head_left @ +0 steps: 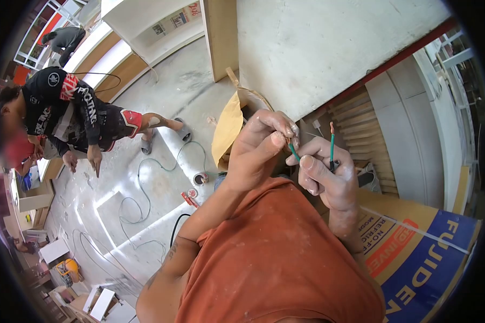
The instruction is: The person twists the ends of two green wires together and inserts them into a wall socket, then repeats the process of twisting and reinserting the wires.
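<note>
Between my hands, in front of the orange shirt, runs a green wire (293, 152) with bare copper strands at its end. My left hand (258, 148) pinches that end between thumb and fingers. My right hand (328, 172) is closed on the wire's insulated part. A second green wire end (332, 142) sticks up from my right hand, its copper tip bare and twisted. A short black piece shows at the base of this wire, beside my fingers. White dust covers the fingers of both hands.
A co-worker (81, 116) bends forward at the left; another person (64, 40) is farther back. Cables (140, 199) and a white pipe (180, 156) lie on the floor. A large cardboard box (415, 253) stands at right, below a pale panel (328, 48).
</note>
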`<action>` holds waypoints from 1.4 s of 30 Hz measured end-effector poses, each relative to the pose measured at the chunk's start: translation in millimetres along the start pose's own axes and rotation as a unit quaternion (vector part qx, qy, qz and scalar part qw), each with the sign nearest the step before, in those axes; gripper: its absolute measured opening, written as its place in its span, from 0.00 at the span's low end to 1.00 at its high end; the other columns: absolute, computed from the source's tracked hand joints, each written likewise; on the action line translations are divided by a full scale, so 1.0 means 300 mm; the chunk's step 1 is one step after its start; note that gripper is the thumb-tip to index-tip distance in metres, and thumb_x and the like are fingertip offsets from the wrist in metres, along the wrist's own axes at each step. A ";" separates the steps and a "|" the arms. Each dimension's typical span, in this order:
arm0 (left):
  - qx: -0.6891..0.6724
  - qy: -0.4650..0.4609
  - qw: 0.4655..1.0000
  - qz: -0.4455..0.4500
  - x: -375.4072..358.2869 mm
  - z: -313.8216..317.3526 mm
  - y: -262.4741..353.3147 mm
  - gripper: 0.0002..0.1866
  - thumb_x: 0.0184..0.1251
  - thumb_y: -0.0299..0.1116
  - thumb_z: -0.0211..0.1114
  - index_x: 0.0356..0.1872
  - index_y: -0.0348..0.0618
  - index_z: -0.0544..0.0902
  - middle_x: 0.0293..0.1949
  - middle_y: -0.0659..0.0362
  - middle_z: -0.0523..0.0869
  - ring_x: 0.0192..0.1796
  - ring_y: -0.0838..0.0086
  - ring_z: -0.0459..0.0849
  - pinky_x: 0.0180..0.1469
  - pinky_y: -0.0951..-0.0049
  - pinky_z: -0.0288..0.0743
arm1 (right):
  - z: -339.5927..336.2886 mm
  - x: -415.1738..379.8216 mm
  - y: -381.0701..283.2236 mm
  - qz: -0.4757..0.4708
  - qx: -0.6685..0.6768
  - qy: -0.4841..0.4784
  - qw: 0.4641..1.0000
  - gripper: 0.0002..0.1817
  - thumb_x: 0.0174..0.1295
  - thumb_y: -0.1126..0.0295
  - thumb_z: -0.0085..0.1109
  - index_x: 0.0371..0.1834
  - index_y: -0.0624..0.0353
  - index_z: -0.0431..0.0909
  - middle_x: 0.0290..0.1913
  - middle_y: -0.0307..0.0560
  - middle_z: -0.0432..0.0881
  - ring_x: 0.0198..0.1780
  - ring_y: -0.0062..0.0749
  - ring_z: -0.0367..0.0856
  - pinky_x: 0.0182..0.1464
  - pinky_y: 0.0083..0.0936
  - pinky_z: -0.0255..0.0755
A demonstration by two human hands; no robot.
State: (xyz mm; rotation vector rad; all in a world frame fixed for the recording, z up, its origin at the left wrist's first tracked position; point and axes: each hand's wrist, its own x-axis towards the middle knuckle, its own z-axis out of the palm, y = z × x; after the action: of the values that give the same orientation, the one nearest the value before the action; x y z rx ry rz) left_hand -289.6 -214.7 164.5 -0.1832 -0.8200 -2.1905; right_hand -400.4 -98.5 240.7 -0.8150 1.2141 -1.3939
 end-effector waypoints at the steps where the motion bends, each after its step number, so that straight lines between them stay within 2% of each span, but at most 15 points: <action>1: 0.083 -0.005 0.996 0.038 0.000 -0.017 0.009 0.06 0.76 0.29 0.57 0.48 0.40 0.76 0.45 0.56 0.78 0.46 0.74 0.77 0.46 0.71 0.73 | 0.007 0.000 -0.009 -0.014 -0.059 0.030 0.998 0.08 0.74 0.70 0.55 0.42 0.66 0.77 0.20 0.35 0.72 0.20 0.12 0.65 0.21 0.15 0.57; 4: 0.179 -0.063 0.981 0.032 0.000 -0.037 0.094 0.09 0.73 0.24 0.57 0.51 0.37 0.76 0.46 0.55 0.80 0.49 0.72 0.79 0.51 0.67 0.75 | 0.028 -0.004 -0.009 -0.075 -0.175 0.056 0.980 0.07 0.71 0.73 0.58 0.42 0.66 0.80 0.20 0.34 0.73 0.21 0.12 0.67 0.22 0.15 0.59; 7: 0.159 -0.077 0.983 0.045 0.005 -0.031 0.124 0.10 0.70 0.20 0.59 0.51 0.36 0.76 0.45 0.55 0.82 0.48 0.70 0.81 0.51 0.67 0.75 | 0.028 -0.003 -0.019 -0.120 -0.266 0.063 0.954 0.05 0.68 0.75 0.61 0.41 0.67 0.81 0.20 0.36 0.74 0.21 0.12 0.68 0.22 0.16 0.60; 9: 0.158 -0.045 0.986 0.039 0.006 -0.006 0.155 0.09 0.67 0.18 0.62 0.47 0.34 0.79 0.43 0.54 0.83 0.46 0.70 0.82 0.50 0.68 0.75 | 0.035 -0.002 -0.022 -0.137 -0.299 0.058 0.943 0.04 0.67 0.76 0.62 0.40 0.67 0.82 0.20 0.38 0.75 0.21 0.13 0.69 0.22 0.17 0.61; 11: 0.269 -0.075 0.959 0.043 0.010 -0.007 0.185 0.07 0.65 0.18 0.64 0.43 0.34 0.81 0.42 0.55 0.84 0.45 0.70 0.81 0.48 0.69 0.75 | 0.046 0.003 -0.032 -0.164 -0.325 0.069 0.929 0.04 0.65 0.77 0.63 0.39 0.67 0.82 0.21 0.43 0.77 0.20 0.16 0.70 0.22 0.18 0.63; 15: 0.355 -0.102 0.928 0.054 0.029 -0.029 0.236 0.07 0.62 0.19 0.67 0.41 0.36 0.83 0.41 0.55 0.84 0.43 0.70 0.81 0.45 0.70 0.75 | 0.041 0.018 -0.059 -0.178 -0.395 0.047 0.900 0.04 0.64 0.78 0.62 0.39 0.67 0.83 0.21 0.42 0.80 0.20 0.18 0.73 0.26 0.20 0.69; 17: 0.483 -0.146 0.861 0.064 0.042 -0.015 0.278 0.09 0.59 0.20 0.68 0.41 0.38 0.83 0.39 0.55 0.83 0.40 0.66 0.81 0.42 0.69 0.74 | 0.043 0.022 -0.060 -0.221 -0.405 0.050 0.886 0.04 0.62 0.79 0.63 0.38 0.67 0.84 0.23 0.45 0.82 0.21 0.23 0.77 0.29 0.22 0.74; 18: 0.483 -0.145 0.861 0.063 0.048 -0.013 0.294 0.09 0.59 0.20 0.68 0.41 0.38 0.83 0.39 0.55 0.83 0.40 0.66 0.81 0.42 0.69 0.74 | 0.040 0.022 -0.067 -0.220 -0.404 0.050 0.887 0.04 0.62 0.79 0.63 0.38 0.67 0.84 0.23 0.45 0.82 0.21 0.23 0.77 0.29 0.22 0.74; 21: 0.553 -0.210 0.803 0.074 0.070 0.005 0.336 0.11 0.54 0.21 0.68 0.40 0.40 0.82 0.37 0.54 0.81 0.40 0.61 0.80 0.42 0.66 0.73 | 0.037 0.018 -0.094 -0.210 -0.440 0.015 0.873 0.04 0.60 0.80 0.64 0.37 0.67 0.84 0.25 0.46 0.84 0.22 0.27 0.79 0.31 0.23 0.77; 24: 0.593 -0.246 0.761 0.089 0.093 0.038 0.372 0.12 0.49 0.18 0.68 0.37 0.39 0.82 0.35 0.54 0.84 0.37 0.62 0.83 0.41 0.66 0.74 | 0.040 0.017 -0.100 -0.223 -0.432 -0.015 0.874 0.08 0.56 0.83 0.66 0.39 0.65 0.82 0.29 0.49 0.84 0.25 0.34 0.82 0.26 0.26 0.73; 26: 0.642 -0.285 0.706 0.087 0.100 0.055 0.393 0.14 0.44 0.18 0.68 0.37 0.39 0.82 0.35 0.55 0.84 0.36 0.61 0.82 0.40 0.66 0.74 | 0.047 0.012 -0.101 -0.223 -0.444 -0.004 0.868 0.10 0.55 0.83 0.66 0.40 0.64 0.82 0.30 0.50 0.84 0.26 0.38 0.83 0.28 0.28 0.75; 30: 0.675 -0.290 0.673 0.089 0.092 0.068 0.400 0.15 0.44 0.20 0.69 0.37 0.40 0.82 0.35 0.57 0.83 0.36 0.62 0.82 0.40 0.67 0.74 | 0.054 0.013 -0.109 -0.221 -0.457 -0.011 0.861 0.11 0.55 0.83 0.66 0.41 0.64 0.82 0.31 0.51 0.85 0.27 0.41 0.83 0.28 0.30 0.75; 35: 0.749 -0.290 0.589 0.093 0.075 0.091 0.411 0.15 0.44 0.25 0.73 0.35 0.42 0.80 0.32 0.60 0.80 0.36 0.64 0.81 0.41 0.66 0.74 | 0.059 0.021 -0.110 -0.211 -0.511 -0.034 0.832 0.14 0.51 0.83 0.66 0.41 0.61 0.81 0.31 0.49 0.84 0.28 0.42 0.83 0.30 0.32 0.76; 39: 0.757 -0.290 0.583 0.061 0.062 0.086 0.413 0.13 0.44 0.26 0.73 0.33 0.42 0.79 0.31 0.61 0.79 0.36 0.64 0.80 0.42 0.66 0.74 | 0.065 0.026 -0.130 -0.193 -0.561 -0.071 0.802 0.15 0.50 0.83 0.66 0.42 0.59 0.81 0.31 0.47 0.84 0.28 0.41 0.82 0.30 0.32 0.76; 42: 0.703 -0.323 0.633 0.019 0.054 0.048 0.415 0.12 0.47 0.25 0.71 0.33 0.40 0.80 0.30 0.60 0.79 0.35 0.64 0.80 0.42 0.66 0.75 | 0.066 0.029 -0.124 -0.210 -0.559 -0.090 0.797 0.16 0.49 0.83 0.67 0.42 0.58 0.82 0.32 0.46 0.85 0.29 0.41 0.83 0.30 0.31 0.77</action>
State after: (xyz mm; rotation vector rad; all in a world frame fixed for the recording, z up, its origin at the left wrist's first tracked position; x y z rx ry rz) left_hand -213.9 -277.2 243.9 -0.1593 -2.5972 -0.8008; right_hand -393.6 -114.5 279.9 -2.0871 1.7532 -0.7504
